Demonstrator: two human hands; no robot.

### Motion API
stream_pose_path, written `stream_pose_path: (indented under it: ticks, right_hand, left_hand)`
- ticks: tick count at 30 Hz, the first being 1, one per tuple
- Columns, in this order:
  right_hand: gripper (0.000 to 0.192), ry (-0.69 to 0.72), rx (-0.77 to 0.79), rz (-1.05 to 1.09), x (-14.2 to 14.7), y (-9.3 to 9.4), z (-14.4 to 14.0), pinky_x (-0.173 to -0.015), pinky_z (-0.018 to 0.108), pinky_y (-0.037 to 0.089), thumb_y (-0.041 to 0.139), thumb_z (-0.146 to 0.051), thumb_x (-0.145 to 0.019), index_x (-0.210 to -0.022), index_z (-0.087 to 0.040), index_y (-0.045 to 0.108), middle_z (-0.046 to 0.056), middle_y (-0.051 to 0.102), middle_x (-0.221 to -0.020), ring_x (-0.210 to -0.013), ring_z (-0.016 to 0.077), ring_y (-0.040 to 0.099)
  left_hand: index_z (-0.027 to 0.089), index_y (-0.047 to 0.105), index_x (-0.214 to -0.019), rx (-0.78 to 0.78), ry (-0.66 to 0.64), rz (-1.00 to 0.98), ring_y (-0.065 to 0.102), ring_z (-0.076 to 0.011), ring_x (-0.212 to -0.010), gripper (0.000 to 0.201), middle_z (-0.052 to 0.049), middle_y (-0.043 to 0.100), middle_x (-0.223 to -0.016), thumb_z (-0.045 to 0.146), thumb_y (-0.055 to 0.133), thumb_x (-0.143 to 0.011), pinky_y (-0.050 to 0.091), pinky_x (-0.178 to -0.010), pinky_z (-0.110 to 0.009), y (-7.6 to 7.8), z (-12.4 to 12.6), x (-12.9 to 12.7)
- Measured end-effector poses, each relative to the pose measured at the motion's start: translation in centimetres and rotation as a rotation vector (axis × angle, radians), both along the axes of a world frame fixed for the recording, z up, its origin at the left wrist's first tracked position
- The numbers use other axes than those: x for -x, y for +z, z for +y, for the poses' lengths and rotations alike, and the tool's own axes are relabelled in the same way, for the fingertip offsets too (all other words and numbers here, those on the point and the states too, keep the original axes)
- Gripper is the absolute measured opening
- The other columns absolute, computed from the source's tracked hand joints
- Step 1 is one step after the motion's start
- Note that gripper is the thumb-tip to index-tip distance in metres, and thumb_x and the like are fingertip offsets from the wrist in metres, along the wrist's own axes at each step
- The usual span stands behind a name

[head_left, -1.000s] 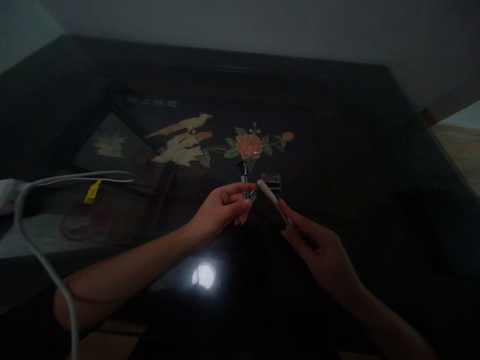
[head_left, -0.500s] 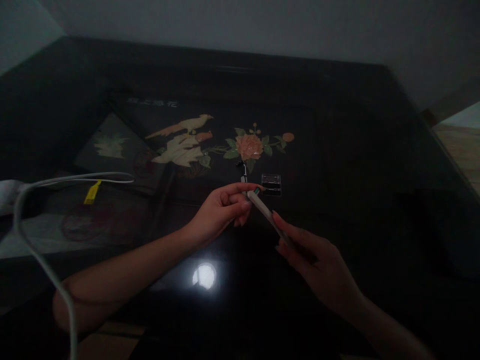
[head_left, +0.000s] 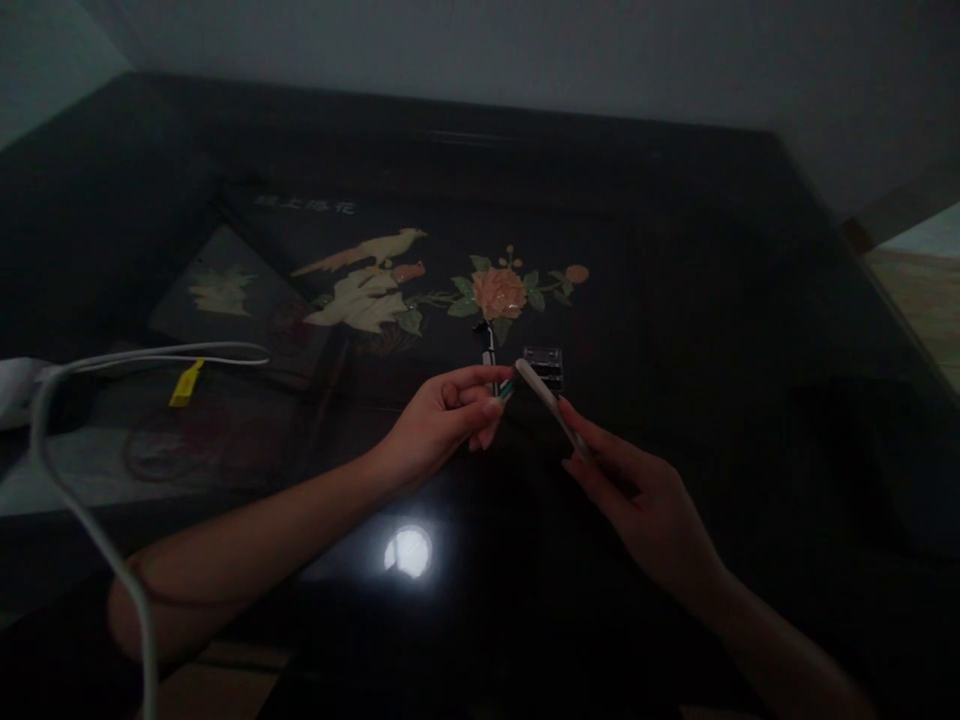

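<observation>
1. Right now the right hand is closed around the near end of a slim pale tool, which looks like tweezers, and angles it up and left.
2. Just left of it, the left hand pinches a small bundle of coloured wire ends between thumb and fingers; green shows at the tips.
3. The tool's far tip sits just beside those wire ends, touching or nearly so; the dim light leaves it unclear.
4. A small clear plastic part lies on the dark glossy table just behind the tool tip, apart from both hands.
5. Judging by this, the wires are gripped and the tool brought up to them, but nothing yet looks joined to the clear part.
6. Farther left, a white cable with a yellow tag loops across the table.
</observation>
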State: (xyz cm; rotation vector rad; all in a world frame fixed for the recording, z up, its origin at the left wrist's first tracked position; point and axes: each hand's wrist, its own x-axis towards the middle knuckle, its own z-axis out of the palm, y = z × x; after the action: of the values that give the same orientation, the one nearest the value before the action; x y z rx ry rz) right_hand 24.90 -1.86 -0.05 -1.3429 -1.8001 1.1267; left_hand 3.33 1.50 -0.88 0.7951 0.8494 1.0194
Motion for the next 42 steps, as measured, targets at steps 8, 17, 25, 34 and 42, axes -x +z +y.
stream_pose_path:
  ticks: [8,17,25,34,42]
  right_hand:
    - [0.048,0.054,0.001,0.066,0.4,0.7,-0.7,-0.097,0.038,0.055,0.06,-0.016,-0.088,-0.133,-0.034,0.058,0.0,0.064,-0.131,-0.112,0.0221,0.067]
    - [0.048,0.075,0.034,0.128,0.5,0.8,-1.1,-0.099,0.04,0.054,0.062,-0.015,-0.086,-0.13,-0.035,0.061,-0.001,0.064,-0.131,-0.113,0.0229,0.066]
    - [0.044,0.009,0.049,0.057,0.1,0.4,-0.3,-0.102,0.041,0.051,0.06,-0.021,-0.089,-0.132,-0.031,0.059,0.001,0.062,-0.133,-0.117,0.0238,0.064]
    - [0.044,-0.007,0.058,0.034,0.1,0.6,-0.2,-0.102,0.043,0.051,0.06,-0.021,-0.088,-0.131,-0.03,0.06,0.001,0.065,-0.13,-0.114,0.0237,0.066]
    - [0.047,0.079,0.065,0.102,0.5,1.0,-0.9,-0.099,0.04,0.054,0.062,-0.016,-0.085,-0.129,-0.034,0.061,-0.001,0.064,-0.13,-0.114,0.0221,0.066]
  left_hand:
    - [0.009,0.068,-0.106,0.016,-0.004,0.006,0.041,-0.0042,-0.043,0.056,0.007,0.052,-0.05,0.041,0.084,-0.064,0.029,-0.046,-0.019,0.7,0.1,-0.1]
    - [0.013,0.07,-0.103,0.016,0.004,-0.027,0.043,-0.0039,-0.045,0.051,0.005,0.055,-0.055,0.04,0.086,-0.063,0.028,-0.044,-0.017,0.2,0.2,-0.1]
    - [0.01,0.068,-0.107,0.013,-0.006,0.006,0.042,-0.0047,-0.043,0.057,0.007,0.053,-0.048,0.041,0.086,-0.063,0.031,-0.046,-0.019,0.3,0.1,0.0]
    - [0.01,0.068,-0.105,0.024,0.005,0.008,0.043,-0.0047,-0.043,0.056,0.007,0.054,-0.049,0.041,0.086,-0.062,0.031,-0.045,-0.019,0.4,0.1,-0.1]
    - [0.012,0.07,-0.107,0.021,-0.015,-0.01,0.043,-0.0039,-0.044,0.053,0.005,0.055,-0.053,0.04,0.085,-0.064,0.031,-0.046,-0.018,0.5,0.2,-0.1]
